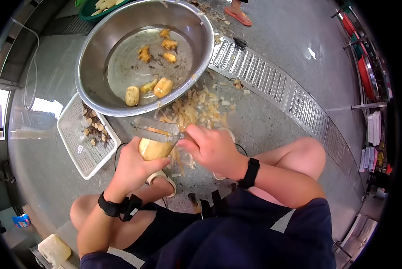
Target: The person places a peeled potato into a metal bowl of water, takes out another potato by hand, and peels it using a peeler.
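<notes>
Speckled floor (259,116), left grip (134,166) around smooth oval potato (154,149), right grip (214,150) around metal peeler (154,123)

text: none readable | labels: none readable | numbers: none readable

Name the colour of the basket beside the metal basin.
The basket is white; head view shows it.

The far basin (93,67) is smooth, glossy metal; the basket (77,150) at left, matt plastic. The peeler blade (149,123) is shiny metal, the near tuber (152,150) smooth, the right-hand drain cover (267,74) ridged metal.
</notes>
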`<state>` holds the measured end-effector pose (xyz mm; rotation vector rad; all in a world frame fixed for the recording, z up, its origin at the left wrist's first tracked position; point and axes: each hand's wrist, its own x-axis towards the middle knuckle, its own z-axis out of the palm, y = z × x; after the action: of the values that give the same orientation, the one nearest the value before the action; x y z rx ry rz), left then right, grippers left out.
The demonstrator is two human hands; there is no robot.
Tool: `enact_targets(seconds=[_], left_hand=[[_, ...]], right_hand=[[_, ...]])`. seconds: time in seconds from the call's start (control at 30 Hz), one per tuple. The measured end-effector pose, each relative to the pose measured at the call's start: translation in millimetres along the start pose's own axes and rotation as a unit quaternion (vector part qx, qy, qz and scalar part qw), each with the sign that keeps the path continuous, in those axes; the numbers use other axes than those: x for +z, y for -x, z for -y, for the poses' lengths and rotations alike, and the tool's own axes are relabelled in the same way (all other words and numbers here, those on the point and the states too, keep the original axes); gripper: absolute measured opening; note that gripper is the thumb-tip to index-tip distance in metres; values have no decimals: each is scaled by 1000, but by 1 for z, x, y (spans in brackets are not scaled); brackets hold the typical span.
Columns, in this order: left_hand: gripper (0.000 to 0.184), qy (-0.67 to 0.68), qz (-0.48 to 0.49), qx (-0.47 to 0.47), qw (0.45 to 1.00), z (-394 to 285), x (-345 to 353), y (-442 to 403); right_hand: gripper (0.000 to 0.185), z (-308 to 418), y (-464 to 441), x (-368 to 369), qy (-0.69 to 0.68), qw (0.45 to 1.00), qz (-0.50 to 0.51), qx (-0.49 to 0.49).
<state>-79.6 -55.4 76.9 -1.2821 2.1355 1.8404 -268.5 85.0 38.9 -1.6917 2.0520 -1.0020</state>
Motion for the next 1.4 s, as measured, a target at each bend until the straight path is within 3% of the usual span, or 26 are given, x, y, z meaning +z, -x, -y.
enact_targets(seconds=[0.03, 0.13, 0.23, 0.33, 0.43, 0.53, 0.57, 0.63, 0.73, 0.83, 0.93, 1.03, 1.13, 1.33, 1.4], left_hand=[[76, -25, -6, -9, 1000, -1, -1, 1], [72, 45, -35, 64, 996, 7, 1, 6], [72, 13, -55, 100, 993, 6, -2, 4], [71, -71, -57, 37, 995, -7, -4, 2], [70, -93, -104, 102, 985, 7, 2, 0], [70, -157, -138, 171, 963, 11, -4, 2], [76, -178, -139, 162, 961, 8, -8, -1], [90, -204, -152, 124, 959, 9, -7, 1], [82, -266, -182, 176, 930, 12, 2, 0], [76, -304, -197, 203, 910, 10, 6, 1], [72, -294, -204, 232, 904, 6, 2, 5], [70, -307, -220, 232, 896, 11, 1, 4], [75, -366, -221, 250, 869, 13, 4, 1], [76, -385, -216, 283, 851, 5, 2, 8], [76, -397, -218, 283, 846, 6, -1, 6]], right_hand=[[36, -4, -3, 2, 15, 1000, -8, -7], [33, -58, -15, 14, -29, 971, 45, 235], [33, -32, -18, -3, -21, 980, 59, 189], [34, 2, -6, 7, -69, 997, 13, 34], [33, -8, -8, 6, -11, 1000, 8, 28], [33, -60, -10, 14, 3, 984, 39, 175], [33, -58, -9, 15, -17, 983, 29, 179], [34, -15, -13, -1, -54, 982, 35, 177], [34, 10, -1, 7, -49, 998, 17, 19], [33, -9, -6, 5, -11, 997, 36, 65], [32, -47, -15, 5, -38, 977, 43, 206], [33, -5, -13, -6, -60, 986, 50, 151], [33, 11, -1, 8, -49, 998, 6, 36], [32, -36, -16, 3, -44, 982, 38, 179], [34, -12, -14, -10, -44, 988, 51, 140]])
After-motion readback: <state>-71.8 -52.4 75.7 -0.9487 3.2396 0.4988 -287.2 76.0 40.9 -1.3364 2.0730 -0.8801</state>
